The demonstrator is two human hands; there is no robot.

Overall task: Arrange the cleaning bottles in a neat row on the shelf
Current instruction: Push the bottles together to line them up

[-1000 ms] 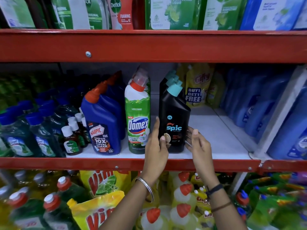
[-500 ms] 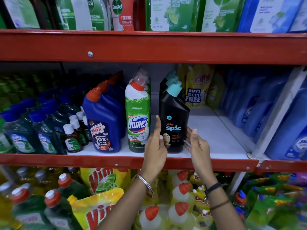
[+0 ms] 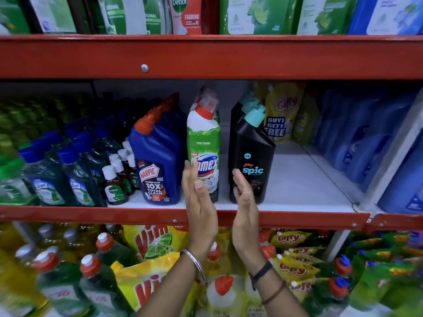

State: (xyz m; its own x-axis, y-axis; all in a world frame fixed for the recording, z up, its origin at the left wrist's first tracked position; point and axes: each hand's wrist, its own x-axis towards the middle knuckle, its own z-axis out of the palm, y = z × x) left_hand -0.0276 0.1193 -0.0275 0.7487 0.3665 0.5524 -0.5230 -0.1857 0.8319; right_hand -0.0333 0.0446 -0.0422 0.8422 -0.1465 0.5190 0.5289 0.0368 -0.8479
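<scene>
My left hand (image 3: 200,197) and right hand (image 3: 245,202) are open and empty, raised before the Domex bottle (image 3: 203,143) and the black Spic bottle (image 3: 253,156) on the shelf (image 3: 297,179).

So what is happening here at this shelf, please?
A person is straightening toilet-cleaner bottles on the middle shelf. Both hands are open and hold nothing: the left hand is in front of the green Domex bottle, the right hand in front of the black Spic bottle. Those two bottles and the blue Harpic bottle stand upright at the shelf's front edge.
</scene>
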